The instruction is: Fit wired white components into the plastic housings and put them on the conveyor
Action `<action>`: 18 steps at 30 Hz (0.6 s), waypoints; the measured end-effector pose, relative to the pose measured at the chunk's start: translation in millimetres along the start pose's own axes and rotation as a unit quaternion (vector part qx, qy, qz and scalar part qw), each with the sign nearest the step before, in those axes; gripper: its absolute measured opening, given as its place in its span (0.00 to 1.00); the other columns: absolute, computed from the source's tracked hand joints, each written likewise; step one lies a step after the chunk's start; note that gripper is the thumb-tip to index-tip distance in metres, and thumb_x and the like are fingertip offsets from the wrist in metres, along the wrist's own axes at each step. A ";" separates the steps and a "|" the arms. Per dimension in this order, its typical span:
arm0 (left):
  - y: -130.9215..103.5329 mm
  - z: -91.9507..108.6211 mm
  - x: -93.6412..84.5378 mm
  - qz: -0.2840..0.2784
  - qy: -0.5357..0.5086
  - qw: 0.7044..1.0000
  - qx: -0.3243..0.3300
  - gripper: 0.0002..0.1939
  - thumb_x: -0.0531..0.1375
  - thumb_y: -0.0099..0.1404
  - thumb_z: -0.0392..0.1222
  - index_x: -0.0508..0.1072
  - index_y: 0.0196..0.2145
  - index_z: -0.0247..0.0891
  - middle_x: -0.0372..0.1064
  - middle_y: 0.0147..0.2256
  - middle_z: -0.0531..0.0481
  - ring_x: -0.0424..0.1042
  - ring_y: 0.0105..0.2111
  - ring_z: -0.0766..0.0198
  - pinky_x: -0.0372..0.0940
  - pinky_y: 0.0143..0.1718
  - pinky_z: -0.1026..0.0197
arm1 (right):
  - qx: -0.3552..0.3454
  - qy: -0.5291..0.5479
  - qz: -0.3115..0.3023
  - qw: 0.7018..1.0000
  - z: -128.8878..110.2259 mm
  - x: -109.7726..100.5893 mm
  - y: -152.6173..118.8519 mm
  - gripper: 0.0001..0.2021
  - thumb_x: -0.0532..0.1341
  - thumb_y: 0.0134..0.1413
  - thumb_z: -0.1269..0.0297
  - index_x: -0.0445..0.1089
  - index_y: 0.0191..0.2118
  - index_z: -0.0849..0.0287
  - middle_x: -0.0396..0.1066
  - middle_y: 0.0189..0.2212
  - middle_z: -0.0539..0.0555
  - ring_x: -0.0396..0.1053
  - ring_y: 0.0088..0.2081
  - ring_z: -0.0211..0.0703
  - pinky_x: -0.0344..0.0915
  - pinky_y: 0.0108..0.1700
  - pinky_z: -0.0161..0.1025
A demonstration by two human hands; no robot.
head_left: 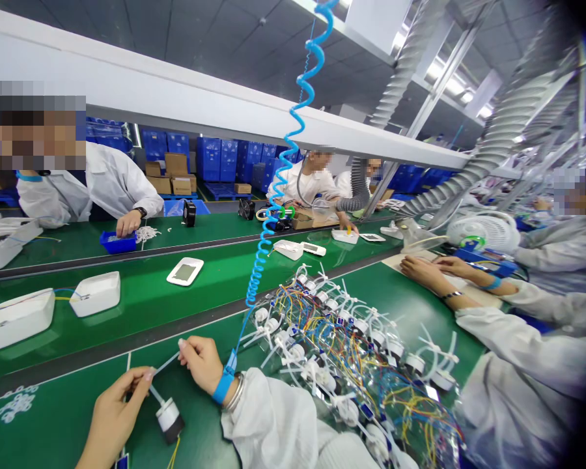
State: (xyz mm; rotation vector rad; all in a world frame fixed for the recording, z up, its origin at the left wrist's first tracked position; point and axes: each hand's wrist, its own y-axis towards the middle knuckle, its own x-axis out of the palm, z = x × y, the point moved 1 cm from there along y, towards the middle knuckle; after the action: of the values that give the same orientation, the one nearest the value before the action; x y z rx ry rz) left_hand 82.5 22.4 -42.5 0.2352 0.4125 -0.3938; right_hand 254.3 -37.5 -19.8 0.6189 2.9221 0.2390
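Note:
Between my two hands a thin white strip (pixel 167 364) is stretched at a slant. My left hand (pixel 120 412) pinches its lower end, and my right hand (pixel 201 366) pinches the upper end. Just right of my left fingers hangs a small white and black cylindrical part (pixel 168 417), tilted, with a white stem towards those fingertips and yellow wires below. A blue band (pixel 223 384) with a coiled blue cord circles my right wrist. Right of my right hand lies a large pile of similar parts with coloured wires (pixel 332 326).
White housings (pixel 96 294) and a white panel with a grey window (pixel 185 271) lie on the green belt (pixel 141 286). Small white pieces (pixel 17 404) lie at the left. Co-workers sit across and at the right, one hand in a blue bin (pixel 118 244).

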 end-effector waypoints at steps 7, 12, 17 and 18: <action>0.3 1.2 -0.8 -0.003 0.011 1.000 0.001 0.25 0.58 0.51 0.63 0.75 0.32 0.37 0.73 0.30 0.48 0.70 0.25 0.62 0.68 0.29 0.64 | -0.031 -0.029 -0.048 0.998 -5.3 2.2 -3.9 0.24 0.53 0.52 0.47 0.68 0.19 0.62 0.62 0.15 0.48 0.59 0.20 0.32 0.54 0.23 0.30; 0.1 3.7 -1.0 -0.004 0.011 1.000 -0.002 0.25 0.58 0.51 0.63 0.75 0.32 0.37 0.73 0.30 0.48 0.70 0.25 0.61 0.68 0.29 0.63 | -0.035 -0.017 -0.093 0.995 -2.5 4.7 -5.8 0.23 0.53 0.52 0.48 0.69 0.21 0.62 0.62 0.16 0.48 0.61 0.20 0.32 0.56 0.24 0.30; -0.3 4.5 -1.3 -0.003 0.009 1.000 0.004 0.25 0.58 0.52 0.62 0.75 0.32 0.36 0.73 0.30 0.47 0.70 0.26 0.62 0.68 0.29 0.64 | -0.005 0.014 -0.013 1.000 2.5 2.1 -0.8 0.25 0.52 0.53 0.45 0.66 0.19 0.63 0.61 0.15 0.48 0.57 0.18 0.31 0.55 0.23 0.30; -0.3 4.3 -1.4 -0.002 0.010 1.000 0.005 0.25 0.58 0.52 0.62 0.75 0.32 0.36 0.73 0.30 0.47 0.70 0.25 0.62 0.67 0.29 0.64 | 0.000 0.021 0.000 1.000 2.9 1.6 0.2 0.25 0.51 0.53 0.45 0.65 0.19 0.63 0.60 0.15 0.47 0.57 0.18 0.31 0.55 0.23 0.30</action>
State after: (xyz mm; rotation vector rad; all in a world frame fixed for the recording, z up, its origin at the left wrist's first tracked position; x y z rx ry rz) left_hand 82.7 21.3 -38.1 0.2472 0.4305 -0.3982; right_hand 253.4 -36.3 -22.8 0.6212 2.9620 0.2545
